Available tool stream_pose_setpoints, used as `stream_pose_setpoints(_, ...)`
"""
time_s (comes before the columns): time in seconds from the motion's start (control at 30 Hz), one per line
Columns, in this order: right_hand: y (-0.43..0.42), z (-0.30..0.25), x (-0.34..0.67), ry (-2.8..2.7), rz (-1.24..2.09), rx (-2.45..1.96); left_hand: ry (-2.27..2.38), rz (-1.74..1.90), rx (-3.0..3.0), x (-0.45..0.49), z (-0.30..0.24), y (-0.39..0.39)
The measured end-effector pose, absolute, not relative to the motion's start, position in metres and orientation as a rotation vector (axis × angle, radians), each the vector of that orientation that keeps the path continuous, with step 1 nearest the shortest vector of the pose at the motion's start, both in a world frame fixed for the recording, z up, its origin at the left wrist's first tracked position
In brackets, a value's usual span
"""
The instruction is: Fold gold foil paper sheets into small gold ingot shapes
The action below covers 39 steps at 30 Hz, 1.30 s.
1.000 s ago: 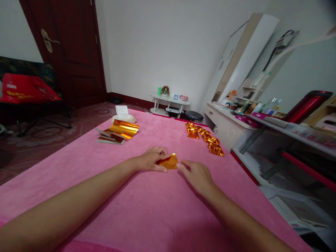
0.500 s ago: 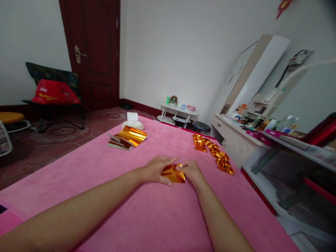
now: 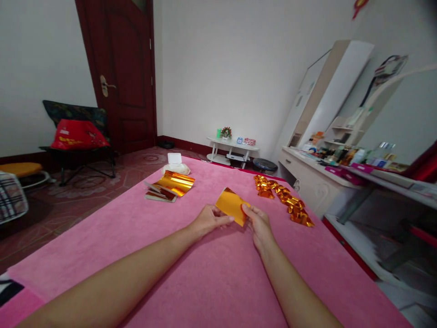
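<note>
Hands hold gold sheet by edges.

An open strip of pink cloth runs forward between the gold sheets, left, and the row of folded gold pieces, right. Beyond the sheets, a white packet obstructs the far left; the left hand, right hand and gold foil block the near end.

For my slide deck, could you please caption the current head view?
Over pink cloth, the right hand pinches a gold sheet, left hand at its near edge.
</note>
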State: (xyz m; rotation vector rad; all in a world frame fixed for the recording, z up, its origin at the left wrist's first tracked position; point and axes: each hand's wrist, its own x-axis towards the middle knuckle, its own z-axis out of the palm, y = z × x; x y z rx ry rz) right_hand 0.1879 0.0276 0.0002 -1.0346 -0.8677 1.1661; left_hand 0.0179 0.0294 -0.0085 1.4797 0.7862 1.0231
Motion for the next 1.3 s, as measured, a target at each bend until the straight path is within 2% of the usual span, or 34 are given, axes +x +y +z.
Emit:
stream_pose_setpoints(0.33, 0.022, 0.002, 0.177, -1.05, 1.111, -0.983, 0.92, 1.186, 1.272, 0.024, -0.001, 0.022)
stream_pose_setpoints(0.57, 0.011, -0.007, 0.153, -1.295, 1.15, -1.033, 0.747, 1.334, 1.076, 0.032, -0.006, 0.023)
stream_pose_setpoints(0.73, 0.009, -0.01, 0.149, -1.239, 1.06, -0.958, 0.632, 1.285, 1.124, 0.036, -0.001, 0.017)
stream_pose_setpoints(1.3, 0.018, -0.006, 0.18, -0.995, 1.066, -0.859, 0.917, 1.439, 1.158, 0.015, 0.001, 0.032)
